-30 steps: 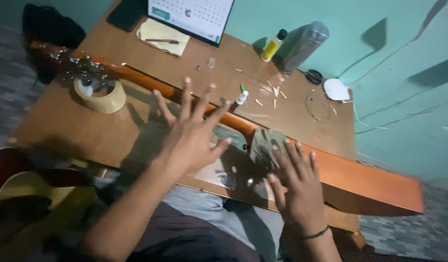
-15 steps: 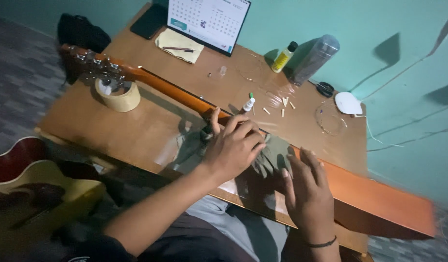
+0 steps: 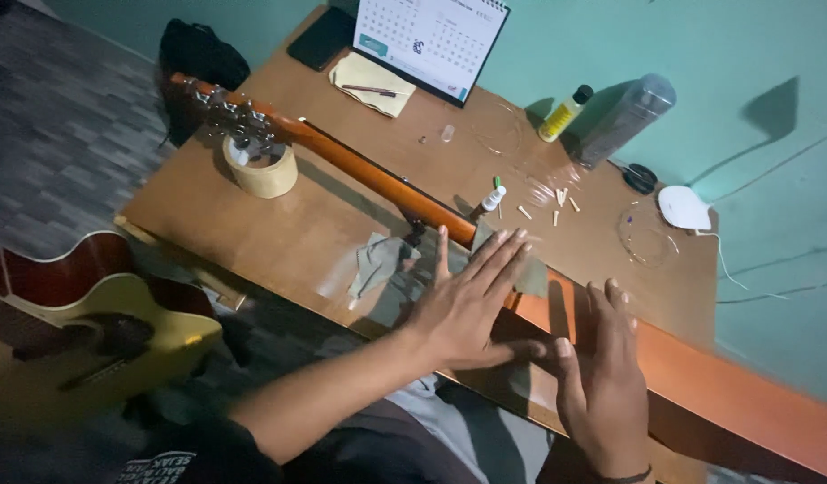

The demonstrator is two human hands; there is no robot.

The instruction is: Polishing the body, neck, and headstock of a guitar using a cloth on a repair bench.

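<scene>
Guitar (image 3: 377, 175) lies face-down across wooden bench (image 3: 279, 233), headstock propped on tape roll (image 3: 261, 168) at 10 o'clock, likely to keep neck level. Body runs toward 4 o'clock. Left hand (image 3: 471, 300): fingers spread, palm flat, pressing grey cloth (image 3: 382, 260) area against guitar back. Right hand (image 3: 601, 376): open, flat on orange body, steadying it; holds nothing. Small glue bottle (image 3: 491, 199) and pegs (image 3: 557, 202) near, at 1 o'clock. Second guitar (image 3: 82, 314) at 8 o'clock.
</scene>
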